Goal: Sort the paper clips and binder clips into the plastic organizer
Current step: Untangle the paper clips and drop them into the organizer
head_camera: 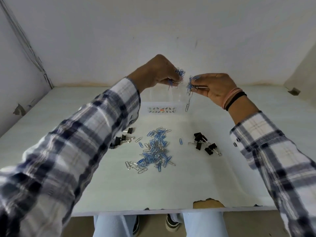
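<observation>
So both hands were up over the far side of the bench [213, 177], each with a clump of blue paper clips. The left hand [157, 72] had its fingers curled down around its bunch [179, 72], a few clips poking out below the fingertips. The right hand [217, 86] pinched its own tangle [190, 84] between thumb and fingers, and a little chain of clips [188, 104] hung straight down off it. So the grip on both sides was closed on clips, not empty.

The thing that mattered, I'd say: the clear plastic organizer [164, 100] sat right underneath the two hands, against the back of the bench, with its patterned label [161, 109] facing the camera. It's see-through, so I couldn't make out the compartment walls or which slot either hand was over. The dangling chain's long axis ran vertical, its low end just in front of the organizer's right part. The left hand looked more squarely above the box, so my guess is it was better placed to drop first.

Plenty left to do: the main pile of blue and silver paper clips [153, 149] lay mid-bench, with black binder clips to its left [122, 138] and right [204, 142], all well apart from the organizer.

Both forearms reached forward, wrists bent so the fingers pointed down.
</observation>
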`<state>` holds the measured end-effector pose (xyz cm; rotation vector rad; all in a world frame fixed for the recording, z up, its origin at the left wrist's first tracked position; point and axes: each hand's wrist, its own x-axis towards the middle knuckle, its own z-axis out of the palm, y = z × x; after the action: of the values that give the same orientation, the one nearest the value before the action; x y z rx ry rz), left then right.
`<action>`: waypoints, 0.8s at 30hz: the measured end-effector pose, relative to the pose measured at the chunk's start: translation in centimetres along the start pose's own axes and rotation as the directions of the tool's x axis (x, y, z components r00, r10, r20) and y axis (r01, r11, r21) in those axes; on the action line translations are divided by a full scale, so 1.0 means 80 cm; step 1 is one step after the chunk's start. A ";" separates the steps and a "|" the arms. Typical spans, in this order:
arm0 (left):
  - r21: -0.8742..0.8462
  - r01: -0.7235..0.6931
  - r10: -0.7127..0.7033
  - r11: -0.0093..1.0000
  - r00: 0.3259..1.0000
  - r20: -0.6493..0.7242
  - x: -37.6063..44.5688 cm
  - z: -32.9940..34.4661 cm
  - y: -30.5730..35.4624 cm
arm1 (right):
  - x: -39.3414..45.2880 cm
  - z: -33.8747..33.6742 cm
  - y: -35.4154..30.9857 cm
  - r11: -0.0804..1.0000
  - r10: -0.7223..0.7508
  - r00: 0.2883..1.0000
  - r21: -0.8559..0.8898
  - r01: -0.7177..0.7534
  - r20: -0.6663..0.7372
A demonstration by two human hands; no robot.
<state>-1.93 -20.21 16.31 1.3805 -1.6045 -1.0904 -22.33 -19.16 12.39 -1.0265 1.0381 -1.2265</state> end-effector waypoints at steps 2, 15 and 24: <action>-0.007 0.009 -0.009 1.000 1.000 -0.022 0.030 0.008 0.009 | 0.024 -0.004 -0.008 1.000 -0.016 0.999 -0.020 0.015 -0.048; 0.102 0.210 -0.205 0.972 0.977 -0.052 0.166 0.060 -0.059 | 0.138 -0.008 0.038 0.995 0.066 0.977 -0.058 -0.079 -0.203; 0.206 0.297 -0.321 0.933 0.942 0.095 0.168 0.061 -0.068 | 0.145 -0.006 0.033 0.923 0.166 0.980 -0.334 -0.193 -0.109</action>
<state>-6.41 -33.20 9.55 1.7680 -1.6521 -1.2549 -21.54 -30.60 9.12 -1.1256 1.4115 -0.9603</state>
